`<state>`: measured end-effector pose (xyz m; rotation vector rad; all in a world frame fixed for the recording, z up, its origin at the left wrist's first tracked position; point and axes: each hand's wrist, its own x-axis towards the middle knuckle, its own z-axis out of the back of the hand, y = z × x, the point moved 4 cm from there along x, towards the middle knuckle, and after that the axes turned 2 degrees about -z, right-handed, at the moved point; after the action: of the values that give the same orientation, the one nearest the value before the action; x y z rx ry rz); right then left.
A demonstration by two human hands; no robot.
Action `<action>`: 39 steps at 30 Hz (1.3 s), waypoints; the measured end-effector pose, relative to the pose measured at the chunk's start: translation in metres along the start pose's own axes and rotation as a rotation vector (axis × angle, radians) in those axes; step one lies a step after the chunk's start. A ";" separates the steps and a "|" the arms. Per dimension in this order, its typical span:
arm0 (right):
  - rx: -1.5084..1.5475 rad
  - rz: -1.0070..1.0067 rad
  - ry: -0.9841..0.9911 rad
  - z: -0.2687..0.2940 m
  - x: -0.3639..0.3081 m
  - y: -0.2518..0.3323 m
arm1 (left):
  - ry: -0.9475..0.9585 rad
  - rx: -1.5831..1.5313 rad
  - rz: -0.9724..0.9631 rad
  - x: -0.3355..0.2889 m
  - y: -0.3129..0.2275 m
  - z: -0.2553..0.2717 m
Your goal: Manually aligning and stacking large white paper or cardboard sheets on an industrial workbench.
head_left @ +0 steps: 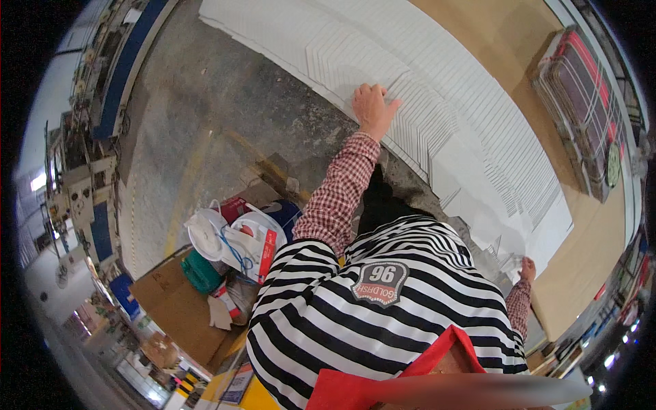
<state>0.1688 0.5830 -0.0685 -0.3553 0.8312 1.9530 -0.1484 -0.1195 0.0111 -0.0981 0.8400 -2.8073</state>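
Note:
A long spread of overlapping white sheets (471,123), their edges stepped like a fan, lies across the table in front of me. My left hand (374,109) rests on the near edge of the sheets, left of their middle, with the thumb held apart and the fingers slightly bent. At the right end of the spread, my right hand (526,268) is small in view and closed by the sheets' near corner. Something pale and crumpled touches its fingers, and I cannot make out what it is.
The tan tabletop (581,266) shows beyond the sheets. A plastic-wrapped stack of plaid-printed pieces (577,109) lies at the far right. Left of me, an open cardboard box (171,301) stands beside white tubs (208,234) and a green container (200,272). Machinery (89,195) lines the far left.

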 end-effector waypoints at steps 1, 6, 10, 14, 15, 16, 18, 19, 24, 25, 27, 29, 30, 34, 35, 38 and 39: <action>-0.113 0.033 -0.010 0.003 0.000 -0.009 | 0.048 -0.007 -0.001 0.001 -0.001 -0.003; -0.166 0.045 -0.026 0.002 -0.010 -0.002 | 0.459 -0.827 0.206 0.003 0.016 -0.012; -0.201 0.315 0.046 0.002 -0.034 0.018 | 0.697 -1.811 0.308 -0.070 0.010 -0.040; -0.342 0.341 -0.011 0.000 -0.053 0.030 | 0.587 -2.093 0.273 -0.127 -0.016 -0.068; -0.375 0.380 -0.023 -0.006 -0.068 0.053 | 0.628 -2.078 0.279 -0.135 -0.017 -0.075; -0.379 0.401 -0.054 -0.003 -0.076 0.059 | 0.531 -2.132 0.293 -0.140 -0.019 -0.085; -0.377 0.424 -0.078 -0.005 -0.085 0.067 | 0.419 -2.275 0.373 -0.153 -0.028 -0.101; -0.404 0.466 -0.076 -0.009 -0.089 0.071 | 0.428 -2.269 0.373 -0.161 -0.039 -0.110; -0.485 0.564 -0.087 -0.004 -0.092 0.063 | 0.150 -1.225 0.499 -0.176 -0.087 -0.104; -0.477 0.564 -0.091 -0.002 -0.091 0.059 | 0.118 -1.027 0.477 -0.178 -0.090 -0.101; -0.450 0.566 -0.079 0.000 -0.087 0.049 | -0.001 -1.085 0.267 -0.192 -0.112 -0.095; -0.433 0.562 -0.103 0.002 -0.085 0.040 | -0.112 -1.140 0.048 -0.194 -0.116 -0.091; -0.430 0.569 -0.107 0.000 -0.083 0.039 | 0.034 -1.463 0.219 -0.189 -0.095 -0.105; -0.411 0.576 -0.081 0.000 -0.081 0.041 | 0.158 -1.621 0.560 -0.175 -0.087 -0.123; -0.414 0.578 -0.092 0.001 -0.082 0.040 | 0.071 -1.424 0.617 -0.174 -0.085 -0.122; -0.415 0.576 -0.107 0.003 -0.082 0.033 | -0.153 -1.134 0.248 -0.186 -0.104 -0.110; -0.411 0.566 -0.110 0.005 -0.081 0.028 | -0.137 -1.131 0.243 -0.187 -0.115 -0.106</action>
<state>0.1860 0.5243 -0.0086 -0.2628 0.4801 2.6567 0.0006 0.0720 -0.0150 -0.3143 2.0811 -1.7608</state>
